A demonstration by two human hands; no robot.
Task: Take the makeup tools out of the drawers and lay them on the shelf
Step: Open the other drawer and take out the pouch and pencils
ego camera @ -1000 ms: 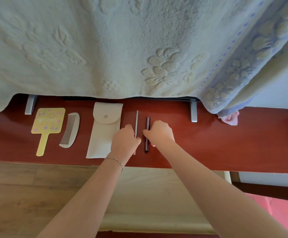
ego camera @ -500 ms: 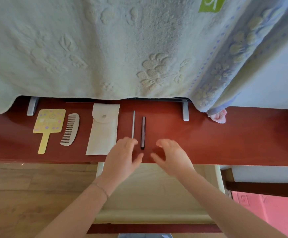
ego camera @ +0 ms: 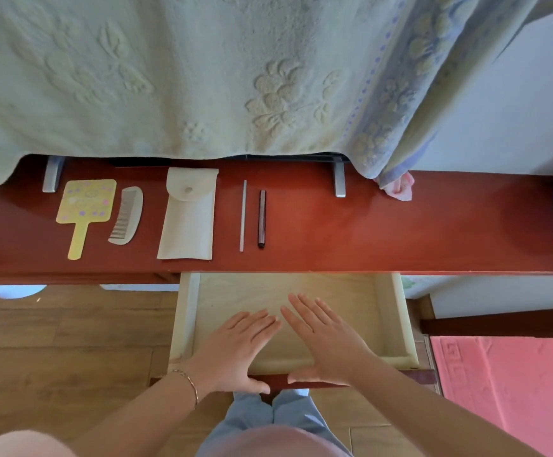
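Observation:
On the red-brown shelf (ego camera: 400,232) lie, left to right, a yellow hand mirror (ego camera: 84,211), a pale comb (ego camera: 127,216), a cream pouch (ego camera: 188,214), a thin white stick (ego camera: 243,216) and a dark pen-like tool (ego camera: 261,219). Below it an open cream drawer (ego camera: 397,311) shows nothing inside but my hands. My left hand (ego camera: 235,349) and my right hand (ego camera: 326,338) lie flat with straight fingers over the drawer's front edge, thumbs on its dark front, holding nothing.
A pale green embossed towel (ego camera: 202,77) hangs over the back of the shelf, with a blue-patterned cloth (ego camera: 397,94) to its right. Two metal brackets (ego camera: 339,179) stand on the shelf. Wooden floor (ego camera: 54,341) lies left, a pink mat (ego camera: 515,390) right.
Both hands let go of the stick and the dark tool on the shelf and dropped down to the drawer's front edge. The view tilted down, showing the open drawer.

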